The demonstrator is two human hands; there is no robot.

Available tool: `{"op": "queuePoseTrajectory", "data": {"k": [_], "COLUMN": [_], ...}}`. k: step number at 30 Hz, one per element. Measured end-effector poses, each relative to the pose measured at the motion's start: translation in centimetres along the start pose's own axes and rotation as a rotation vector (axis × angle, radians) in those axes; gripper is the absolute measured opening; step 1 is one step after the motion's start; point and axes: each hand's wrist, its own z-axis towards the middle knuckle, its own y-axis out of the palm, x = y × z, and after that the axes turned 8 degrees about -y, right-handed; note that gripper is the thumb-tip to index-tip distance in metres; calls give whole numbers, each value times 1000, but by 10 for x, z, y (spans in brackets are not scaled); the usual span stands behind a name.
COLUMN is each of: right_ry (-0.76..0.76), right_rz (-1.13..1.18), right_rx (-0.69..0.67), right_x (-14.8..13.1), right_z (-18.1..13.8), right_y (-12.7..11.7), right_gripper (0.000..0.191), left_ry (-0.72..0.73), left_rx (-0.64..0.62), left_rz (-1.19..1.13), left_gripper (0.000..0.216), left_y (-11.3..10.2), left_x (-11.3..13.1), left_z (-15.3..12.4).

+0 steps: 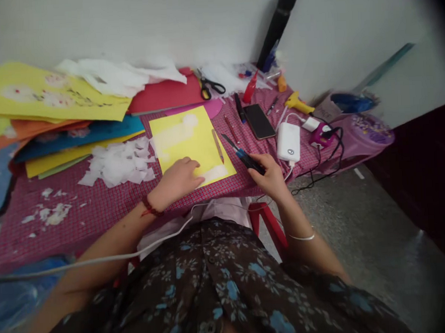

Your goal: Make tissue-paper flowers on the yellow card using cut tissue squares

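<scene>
Nearest, bottom of frame: a white cable [100, 261] runs across our front, clear of the tabletop work. Mid-frame, our left hand [180, 182] lies on the lower edge of the yellow sheet [201, 130], thumb apart from fingers, gripping nothing; likely there to stop it sliding, though we can't tell how hard it presses. Right of center, our right hand [271, 176] is clamped on the handle of a blue-and-black craft knife [244, 157], blade angled up-left; reads as a control grip, tip off toward the sheet's right edge. Pencil [218, 146] lies on the sheet, presumably parked within reach. Left of it, a heap of white paper pieces [120, 162], probably set aside for working room. Right: power bank [289, 141], plugged in, so likely charging; phone [259, 121] just beyond. Farther, upper center: scissors [210, 85]. Upper left: flower-decorated yellow sheet [54, 96] on stacked colored sheets.
</scene>
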Motion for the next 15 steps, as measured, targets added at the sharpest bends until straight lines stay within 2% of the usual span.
{"op": "queuePoseTrajectory", "data": {"k": [4, 7, 9, 13, 15], "right_ry": [-51, -77, -85, -60, -47], "right_rz": [-215, -267, -278, -295, -297], "right_rx": [29, 40, 56, 63, 57], "right_x": [5, 11, 14, 17, 17], "right_z": [7, 6, 5, 4, 4], "right_y": [12, 18, 20, 23, 24], "right_gripper": [40, 37, 36, 36, 37], "left_ry": [51, 78, -9, -368, -463], "left_rx": [27, 61, 114, 190, 198], "left_rz": [104, 54, -196, -1000, -1166], "left_gripper": [48, 20, 12, 18, 15], "left_y": [3, 12, 19, 17, 7], "left_x": [20, 27, 25, 5, -9], "left_z": [-9, -14, -13, -2, 4]}}
